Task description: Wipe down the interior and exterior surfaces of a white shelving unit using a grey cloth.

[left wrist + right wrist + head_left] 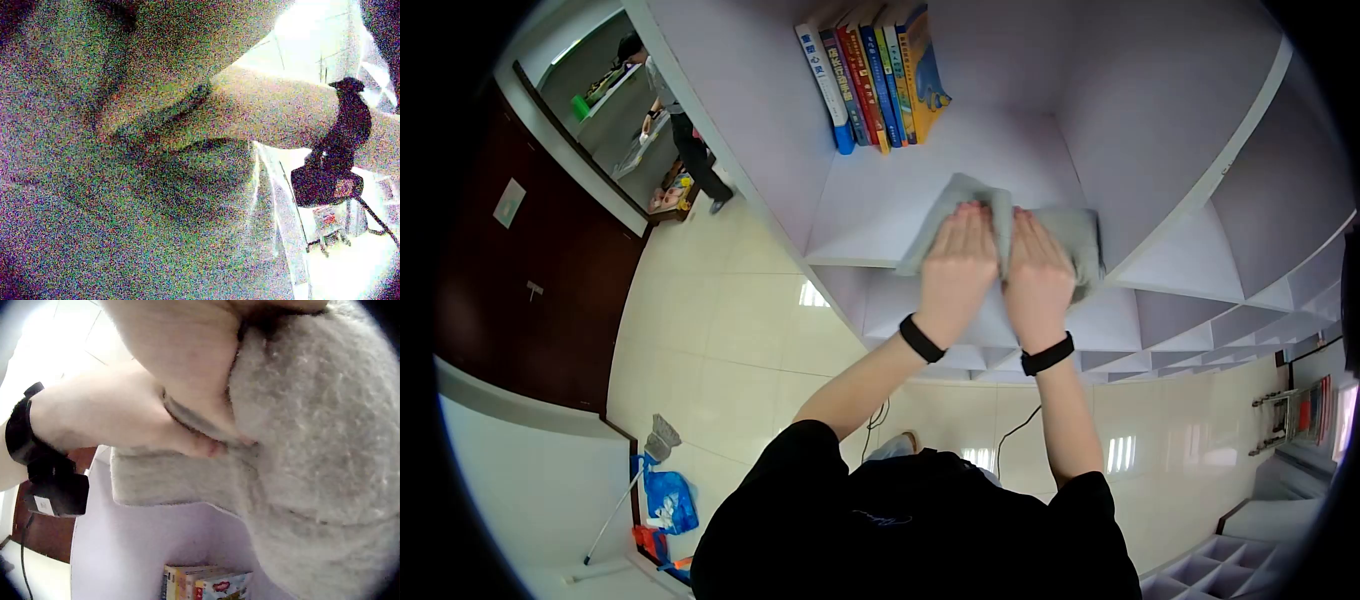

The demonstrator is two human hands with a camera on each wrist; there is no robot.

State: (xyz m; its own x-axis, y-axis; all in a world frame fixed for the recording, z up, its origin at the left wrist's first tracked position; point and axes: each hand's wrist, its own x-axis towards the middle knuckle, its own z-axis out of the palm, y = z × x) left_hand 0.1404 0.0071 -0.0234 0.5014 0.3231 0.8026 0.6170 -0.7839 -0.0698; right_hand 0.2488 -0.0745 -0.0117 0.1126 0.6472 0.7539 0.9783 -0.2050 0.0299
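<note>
A fuzzy grey cloth (pixel 948 215) lies on the shelf board at its front edge, spread out to both sides of the hands. My left hand (pixel 960 268) grips its middle, the knuckles up and fingertips at a raised fold. Close beside it, my right hand (pixel 1038 280) grips the same cloth. In the right wrist view, the thumbs come together at the bunched cloth (pixel 312 425), and the fingers are mostly hidden behind it. The left wrist view is grainy; there the cloth (pixel 156 231) fills the lower part, below the hands.
A row of books (pixel 878 85) leans against the compartment's left wall. The light shelf unit's divider (pixel 1190 180) rises on the right, with more compartments beyond. Another person (pixel 690 140) stands at far shelves. A broom (pixel 662 438) and blue bag (pixel 670 500) are at lower left.
</note>
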